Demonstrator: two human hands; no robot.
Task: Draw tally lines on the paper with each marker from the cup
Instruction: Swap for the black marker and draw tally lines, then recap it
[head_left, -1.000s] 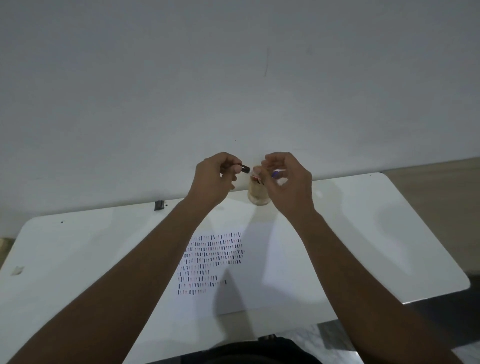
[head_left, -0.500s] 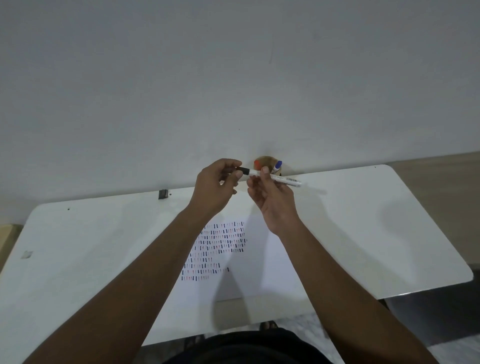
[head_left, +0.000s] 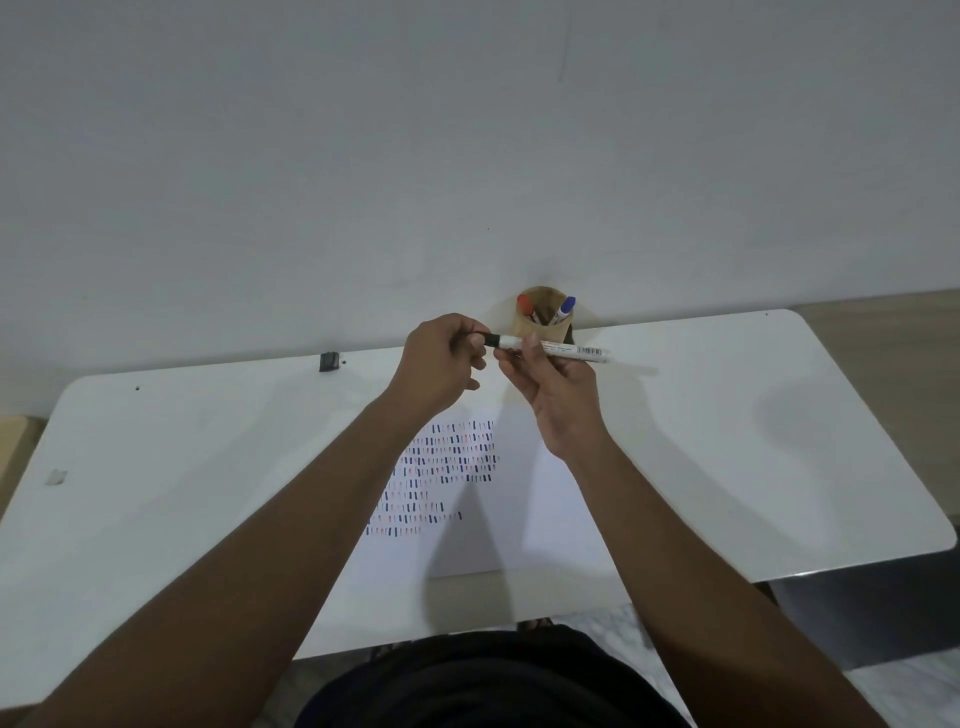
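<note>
A white marker (head_left: 563, 348) with a black cap lies level in the air in front of the cup. My right hand (head_left: 550, 387) grips its barrel. My left hand (head_left: 441, 364) pinches the black cap (head_left: 490, 340) at its left end. The brown cup (head_left: 542, 317) stands at the table's back edge against the wall, with a red-capped marker (head_left: 525, 306) and a blue-capped marker (head_left: 565, 307) in it. Below my hands lies the white paper (head_left: 519, 509), with several rows of dark and red tally lines on its left half.
The white table (head_left: 753, 441) runs the width of the view, its right front corner rounded. A small black object (head_left: 329, 361) sits near the back edge at the left. A small scrap (head_left: 56, 476) lies at the far left. The grey wall is close behind.
The marker has come out of the cup and now lies level between both hands. My hands have drawn back from the cup a little, and the camera has tilted up.
</note>
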